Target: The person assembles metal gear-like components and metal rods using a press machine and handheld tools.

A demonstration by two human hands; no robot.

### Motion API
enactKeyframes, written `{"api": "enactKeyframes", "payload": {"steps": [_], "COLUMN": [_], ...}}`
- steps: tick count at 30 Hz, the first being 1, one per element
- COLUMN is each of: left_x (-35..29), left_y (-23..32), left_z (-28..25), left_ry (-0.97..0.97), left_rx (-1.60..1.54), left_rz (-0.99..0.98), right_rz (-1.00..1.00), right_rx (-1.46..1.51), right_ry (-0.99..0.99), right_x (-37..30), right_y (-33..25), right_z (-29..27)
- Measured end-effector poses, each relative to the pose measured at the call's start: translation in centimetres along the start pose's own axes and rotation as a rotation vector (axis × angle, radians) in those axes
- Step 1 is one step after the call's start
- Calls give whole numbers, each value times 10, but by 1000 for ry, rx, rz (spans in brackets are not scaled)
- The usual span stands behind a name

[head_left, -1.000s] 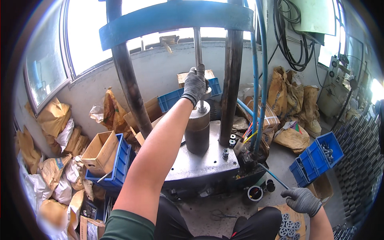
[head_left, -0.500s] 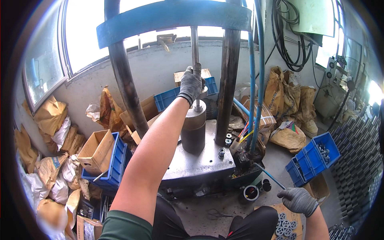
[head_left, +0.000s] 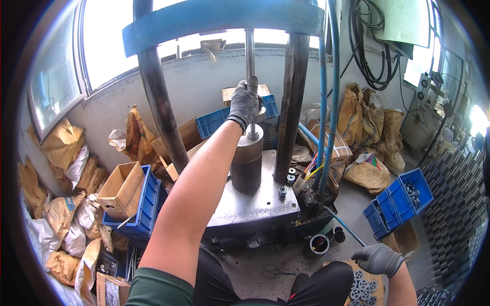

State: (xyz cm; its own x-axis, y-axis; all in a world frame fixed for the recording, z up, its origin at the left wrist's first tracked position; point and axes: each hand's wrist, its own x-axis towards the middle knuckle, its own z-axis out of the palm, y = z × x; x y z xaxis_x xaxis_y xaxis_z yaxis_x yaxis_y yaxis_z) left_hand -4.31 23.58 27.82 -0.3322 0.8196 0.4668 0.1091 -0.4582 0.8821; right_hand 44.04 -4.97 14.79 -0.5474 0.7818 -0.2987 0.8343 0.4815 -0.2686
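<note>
Gloved L hand (head_left: 244, 104) closed on upright steel rod (head_left: 249, 51), just above dark metal cyl. (head_left: 247, 166) standing on press plate (head_left: 237, 211), btwn two thick columns (head_left: 161, 107) under blue crossbeam (head_left: 224, 25). Gloved R hand (head_left: 378, 259), lower R, wrapped round near end of thin blue lever (head_left: 344, 224). Small metal rings (head_left: 282, 192) sit at plate's R edge; spoked discs (head_left: 363, 288) lie on cardboard (head_left: 378, 286) below R hand. Blue bins (head_left: 398, 201) far R, w/ metal parts.

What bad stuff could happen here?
The left hand is close to the upright steel rod above the metal cylinder, so it might get pinched if the rod moves. The right hand, on the blue lever, might slip. The small bushing near the metal plate's edge could get knocked off.
</note>
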Motion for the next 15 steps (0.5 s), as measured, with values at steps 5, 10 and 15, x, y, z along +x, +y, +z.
{"api": "enactKeyframes", "payload": {"steps": [5, 10, 15], "left_x": [-2, -2, 0], "left_y": [4, 2, -2], "left_z": [2, 0, 0], "left_ry": [13, 17, 33], "left_rx": [-13, 24, 25], "left_rz": [-40, -13, 22], "right_rz": [27, 20, -45], "right_rx": [182, -150, 67], "right_ry": [201, -92, 274], "right_x": [1, 2, 5], "right_y": [-9, -3, -6], "right_z": [-11, 5, -15]}}
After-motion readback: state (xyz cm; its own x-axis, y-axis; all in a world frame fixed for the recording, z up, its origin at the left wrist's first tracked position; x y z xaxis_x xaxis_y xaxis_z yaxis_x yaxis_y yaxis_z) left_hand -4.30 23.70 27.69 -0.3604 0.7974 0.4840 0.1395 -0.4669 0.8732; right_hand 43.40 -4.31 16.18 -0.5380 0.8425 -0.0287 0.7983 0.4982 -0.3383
